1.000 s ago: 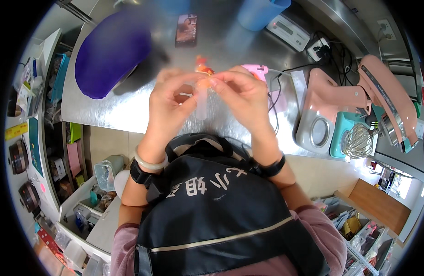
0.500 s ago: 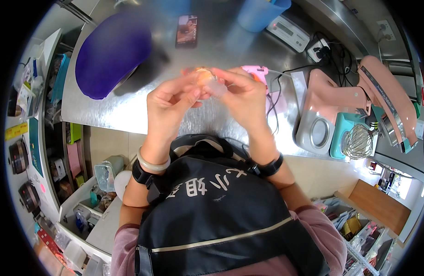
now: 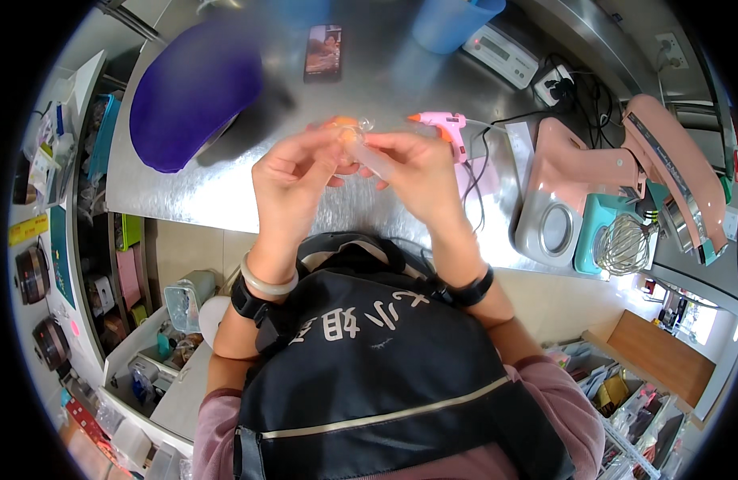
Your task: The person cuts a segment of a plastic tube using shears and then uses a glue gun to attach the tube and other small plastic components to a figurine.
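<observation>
Above the metal table, my left hand [image 3: 289, 174] and my right hand [image 3: 427, 172] meet, fingertips almost touching. Pinched in my left fingers is a small orange and clear piece [image 3: 349, 134]; its kind is too small to make out. A translucent whitish strip [image 3: 373, 159] runs from that piece down to my right hand, whose thumb and fingers are closed on it. Just beyond my right fingers lies a pink glue gun [image 3: 449, 125] with an orange nozzle. My fingers partly cover both the piece and the strip.
A purple-covered rounded object [image 3: 193, 92] stands at the left of the table [image 3: 165, 196]. Toward the back are a phone [image 3: 323, 53], a blue container [image 3: 457, 24] and a white scale [image 3: 501, 56]. Cables and a pink stand mixer [image 3: 577, 160] with a whisk [image 3: 625, 246] occupy the right.
My right hand has shifted slightly left and down, uncovering the glue gun's nozzle. The translucent strip now shows longer between my hands, and the orange piece has turned.
</observation>
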The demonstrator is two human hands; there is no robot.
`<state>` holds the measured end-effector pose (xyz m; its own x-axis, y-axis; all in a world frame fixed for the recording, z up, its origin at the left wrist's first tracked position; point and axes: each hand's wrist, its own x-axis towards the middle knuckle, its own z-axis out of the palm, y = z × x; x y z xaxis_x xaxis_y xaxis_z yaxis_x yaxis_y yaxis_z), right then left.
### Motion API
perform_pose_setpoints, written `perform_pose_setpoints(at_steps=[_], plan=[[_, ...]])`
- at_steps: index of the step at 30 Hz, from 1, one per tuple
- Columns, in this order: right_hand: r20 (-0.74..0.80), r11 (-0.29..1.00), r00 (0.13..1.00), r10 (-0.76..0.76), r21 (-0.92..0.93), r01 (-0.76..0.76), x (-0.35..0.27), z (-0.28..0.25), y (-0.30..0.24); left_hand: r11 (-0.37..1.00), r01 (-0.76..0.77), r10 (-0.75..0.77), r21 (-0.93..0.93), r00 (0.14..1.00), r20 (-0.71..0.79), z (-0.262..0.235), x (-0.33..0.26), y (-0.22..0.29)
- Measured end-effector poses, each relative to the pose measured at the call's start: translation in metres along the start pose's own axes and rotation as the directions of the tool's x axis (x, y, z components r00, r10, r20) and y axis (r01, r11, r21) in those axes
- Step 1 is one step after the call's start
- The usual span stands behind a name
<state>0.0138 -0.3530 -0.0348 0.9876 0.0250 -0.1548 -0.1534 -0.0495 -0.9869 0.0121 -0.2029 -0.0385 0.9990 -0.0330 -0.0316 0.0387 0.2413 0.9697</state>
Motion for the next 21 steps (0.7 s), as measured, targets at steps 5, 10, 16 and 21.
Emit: perform_pose_setpoints(at_steps=[5, 10, 16, 21], plan=[[-0.048, 0.984, 0.99, -0.131, 0.118, 0.136, 0.001, 0.006, 0.008, 0.997, -0.07, 0.071, 0.043, 0.997, -0.012, 0.003, 0.0, 0.003], [-0.125, 0.934, 0.929, -0.347, -0.134, 0.331, -0.001, 0.008, 0.005, 0.996, -0.084, 0.084, -0.01, 0.996, -0.018, 0.004, 0.001, 0.002], [-0.064, 0.895, 0.912, -0.405, -0.23, 0.381, 0.001, 0.004, -0.001, 0.994, -0.099, 0.097, -0.047, 0.994, -0.043, 0.003, 0.002, -0.003], [-0.031, 0.951, 0.998, 0.047, 0.308, -0.035, -0.003, 0.002, -0.013, 0.994, -0.081, 0.076, -0.067, 0.994, -0.079, 0.001, 0.002, -0.005]])
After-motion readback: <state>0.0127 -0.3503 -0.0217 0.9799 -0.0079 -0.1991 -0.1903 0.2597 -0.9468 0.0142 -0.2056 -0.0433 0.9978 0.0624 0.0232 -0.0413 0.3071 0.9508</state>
